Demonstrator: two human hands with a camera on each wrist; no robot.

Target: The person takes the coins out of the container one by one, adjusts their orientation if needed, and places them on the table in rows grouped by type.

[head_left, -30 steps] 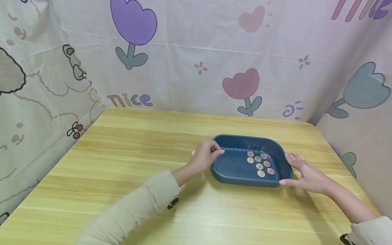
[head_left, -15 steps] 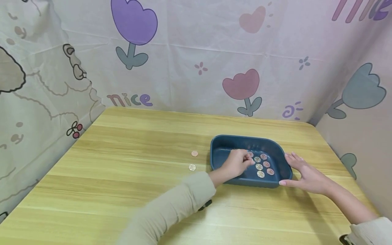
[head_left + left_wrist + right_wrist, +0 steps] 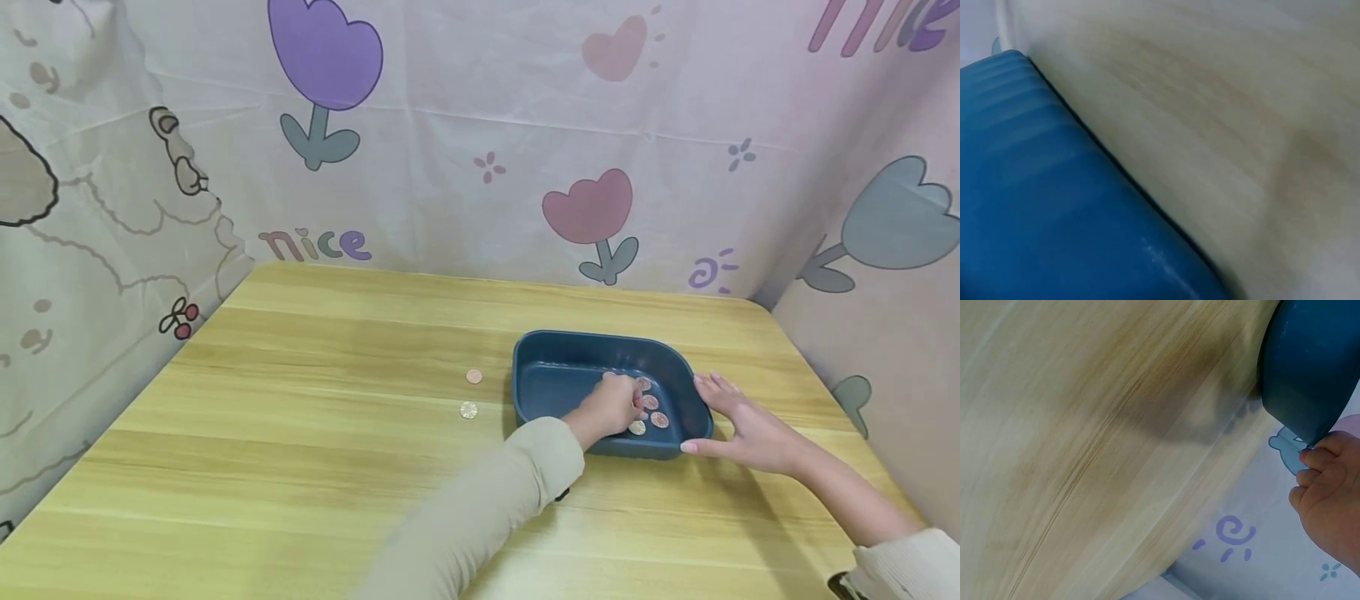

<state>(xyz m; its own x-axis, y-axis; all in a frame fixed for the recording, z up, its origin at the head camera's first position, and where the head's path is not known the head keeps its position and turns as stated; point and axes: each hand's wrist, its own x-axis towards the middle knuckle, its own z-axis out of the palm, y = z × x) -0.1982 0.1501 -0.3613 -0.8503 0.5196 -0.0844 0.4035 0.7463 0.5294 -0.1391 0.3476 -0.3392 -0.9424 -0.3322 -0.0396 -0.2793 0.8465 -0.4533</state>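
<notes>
A dark blue oval-cornered tray stands on the table, with several small round coins, copper- and gold-coloured, lying on its floor near the right end. My left hand reaches inside over these coins, fingers bent and fingertips pinching down at a coin that the hand mostly hides. Copper coins and a gold coin show beside the fingertips. Round the tray's near right corner my right hand is spread. Its thumb touches the front edge, while its fairly straight fingers rest against the right side, also seen in the right wrist view.
On the wooden table, left of the tray, lie one copper coin and one gold coin. A printed cloth hangs behind the table and along both sides. The left wrist view shows only the tray's outer wall and tabletop.
My left hand has moved right from the tray's left rim into the coins, fingers bent throughout. The table's two coins came into full sight as the arm passed. My right hand stays put.
</notes>
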